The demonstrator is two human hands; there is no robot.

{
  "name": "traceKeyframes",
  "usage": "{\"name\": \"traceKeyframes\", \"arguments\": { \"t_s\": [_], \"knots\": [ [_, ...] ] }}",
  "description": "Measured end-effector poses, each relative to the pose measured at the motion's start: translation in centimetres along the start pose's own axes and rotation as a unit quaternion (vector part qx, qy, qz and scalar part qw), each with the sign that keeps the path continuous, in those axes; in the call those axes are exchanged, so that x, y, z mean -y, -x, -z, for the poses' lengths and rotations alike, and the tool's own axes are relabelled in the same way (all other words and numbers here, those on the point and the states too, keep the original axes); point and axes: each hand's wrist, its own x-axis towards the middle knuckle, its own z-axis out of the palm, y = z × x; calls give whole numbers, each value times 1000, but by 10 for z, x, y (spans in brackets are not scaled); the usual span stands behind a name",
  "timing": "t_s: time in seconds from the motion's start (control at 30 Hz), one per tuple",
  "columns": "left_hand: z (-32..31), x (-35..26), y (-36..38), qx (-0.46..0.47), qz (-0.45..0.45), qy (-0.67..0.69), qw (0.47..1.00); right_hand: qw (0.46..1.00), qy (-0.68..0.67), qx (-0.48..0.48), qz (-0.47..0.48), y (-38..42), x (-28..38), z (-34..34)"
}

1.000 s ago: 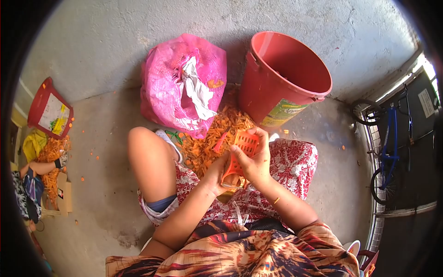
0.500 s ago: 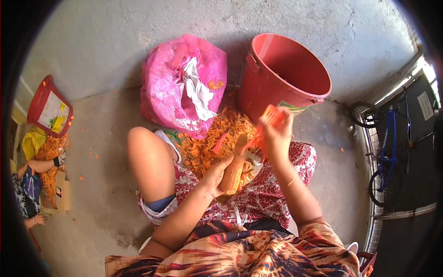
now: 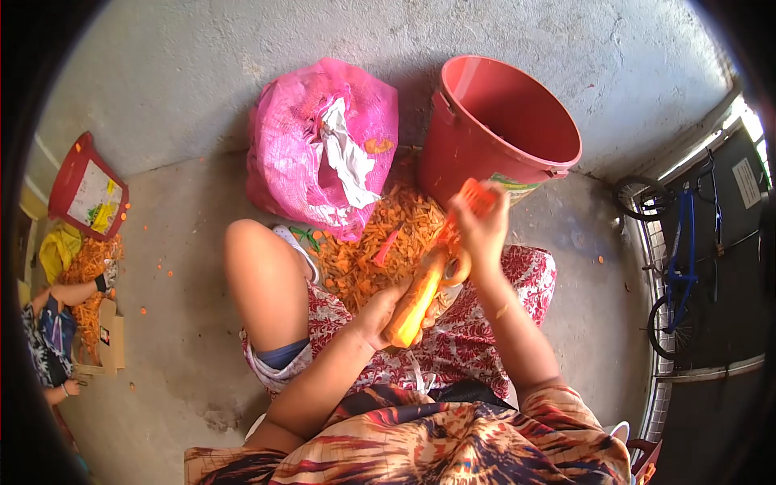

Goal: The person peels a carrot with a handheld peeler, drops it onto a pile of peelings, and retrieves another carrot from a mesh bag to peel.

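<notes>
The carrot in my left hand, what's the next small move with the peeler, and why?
Probably draw the orange peeler in the right hand back to the near end of the carrot for another stroke. The peeler sits at the far tip, a curl of peel hangs there, and the left hand grips the near end, above the peel pile.
</notes>
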Motion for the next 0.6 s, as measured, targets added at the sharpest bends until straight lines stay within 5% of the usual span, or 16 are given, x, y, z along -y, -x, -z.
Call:
{"name": "traceKeyframes", "arguments": {
  "t_s": [0.07,0.17,0.2,0.3,0.37,0.47,0.6],
  "knots": [
    [-5,2,2,-3,43,22,999,986,118,-99,59,-41,-35,19],
    [-10,3,2,-73,1,-1,997,989,82,-120,9,-55,-24,26],
    [-15,-2,3,-126,-4,1,992,992,81,-95,16,-49,-17,22],
    [9,-5,-2,-85,-34,66,994,998,-43,8,50,-6,19,1],
    [19,-3,-6,-75,-59,43,994,991,-98,93,-22,21,30,-5],
    [-17,-6,-5,-165,-106,11,981,977,-140,144,-66,50,39,-12],
    [0,-4,-10,-125,-64,92,986,976,-133,165,-49,64,21,-17]
  ]
}}
